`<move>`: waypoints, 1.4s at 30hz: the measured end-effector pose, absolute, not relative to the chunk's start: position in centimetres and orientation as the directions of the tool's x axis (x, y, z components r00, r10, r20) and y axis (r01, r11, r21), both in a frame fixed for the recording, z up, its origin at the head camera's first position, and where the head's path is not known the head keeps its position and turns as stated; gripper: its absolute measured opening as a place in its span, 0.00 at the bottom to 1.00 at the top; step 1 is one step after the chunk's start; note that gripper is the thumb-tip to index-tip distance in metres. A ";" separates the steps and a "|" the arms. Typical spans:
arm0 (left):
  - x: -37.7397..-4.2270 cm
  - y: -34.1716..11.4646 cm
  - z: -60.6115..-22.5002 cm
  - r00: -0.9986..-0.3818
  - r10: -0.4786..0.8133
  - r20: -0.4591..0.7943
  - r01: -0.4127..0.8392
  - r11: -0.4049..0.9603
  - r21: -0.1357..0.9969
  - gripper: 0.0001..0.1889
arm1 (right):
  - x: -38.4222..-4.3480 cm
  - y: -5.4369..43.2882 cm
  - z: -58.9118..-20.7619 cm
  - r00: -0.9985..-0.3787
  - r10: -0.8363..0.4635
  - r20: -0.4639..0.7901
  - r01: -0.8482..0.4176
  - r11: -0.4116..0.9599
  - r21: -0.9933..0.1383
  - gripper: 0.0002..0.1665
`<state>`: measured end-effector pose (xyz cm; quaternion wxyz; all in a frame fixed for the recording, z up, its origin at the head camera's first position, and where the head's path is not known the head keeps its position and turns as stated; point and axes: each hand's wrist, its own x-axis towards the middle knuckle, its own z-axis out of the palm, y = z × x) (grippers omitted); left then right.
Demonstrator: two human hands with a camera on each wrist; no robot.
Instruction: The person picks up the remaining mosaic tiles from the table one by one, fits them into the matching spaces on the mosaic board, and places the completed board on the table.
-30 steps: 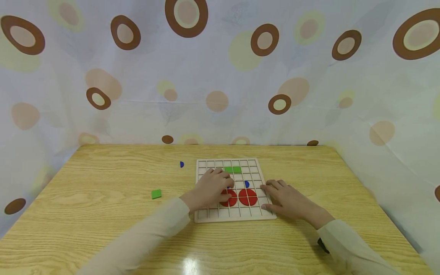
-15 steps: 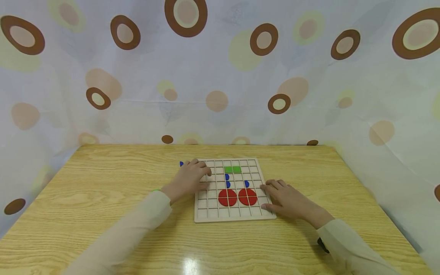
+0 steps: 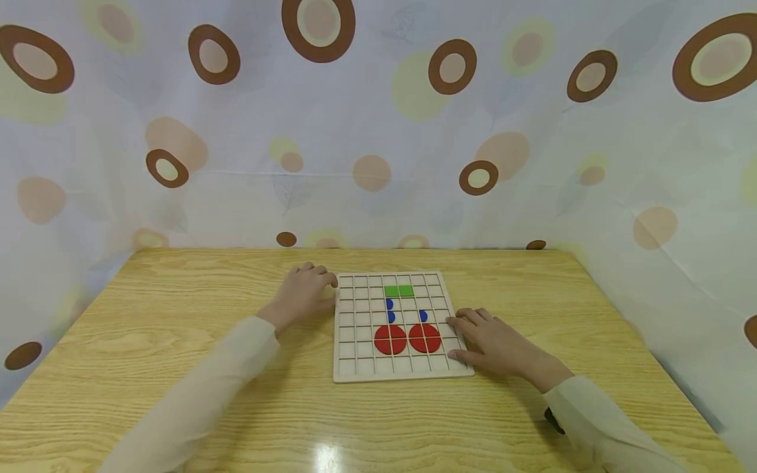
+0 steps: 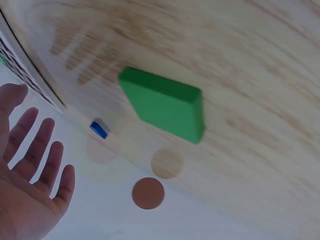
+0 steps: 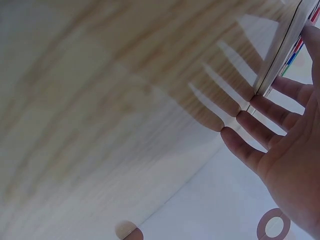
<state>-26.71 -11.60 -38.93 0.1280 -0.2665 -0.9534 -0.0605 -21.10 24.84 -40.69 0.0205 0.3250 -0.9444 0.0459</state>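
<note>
A square gridded board [image 3: 355, 368] lies on the table, with two green squares [image 3: 399, 291], several small blue half-discs [image 3: 423, 316] and two red circles [image 3: 390, 339] in its cells. My left hand [image 3: 301, 295] is just off the board's left edge, fingers loosely bent and holding nothing. In the left wrist view a loose green square tile [image 4: 162, 105] and a blue half-disc [image 4: 99, 130] lie on the table near that hand; the head view hides both behind the hand and arm. At the board's right edge my right hand [image 3: 493, 341] rests with fingertips touching it.
The wood-grain table [image 3: 378, 427] ends at a patterned curtain [image 3: 378, 118] behind and at both sides. A dark object [image 3: 554, 421] shows beneath the right sleeve.
My left hand has come away from the red circle, moving left off the board. A second blue half-disc now shows above the left one. My right hand stays at the edge.
</note>
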 end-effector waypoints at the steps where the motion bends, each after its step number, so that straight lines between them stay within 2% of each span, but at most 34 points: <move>1: -26.8 -11.8 -38.9 -0.830 0.485 0.274 0.515 0.856 0.048 0.12 | -21.1 24.8 -40.7 -0.790 -0.610 0.064 -0.614 0.786 -0.076 0.36; 17: -28.6 -14.7 -39.0 -0.926 0.338 0.169 0.360 0.926 0.118 0.15 | -21.1 24.8 -40.4 -0.796 -0.604 0.039 -0.605 0.792 -0.084 0.36; 24: -28.8 -15.0 -38.9 -0.937 0.312 0.155 0.334 0.930 0.151 0.17 | -21.1 24.7 -40.4 -0.805 -0.593 0.028 -0.592 0.800 -0.098 0.36; 42: -29.2 -15.5 -39.6 -0.935 0.314 0.165 0.338 0.929 0.148 0.17 | -21.1 24.9 -40.5 -0.798 -0.601 0.040 -0.602 0.793 -0.098 0.37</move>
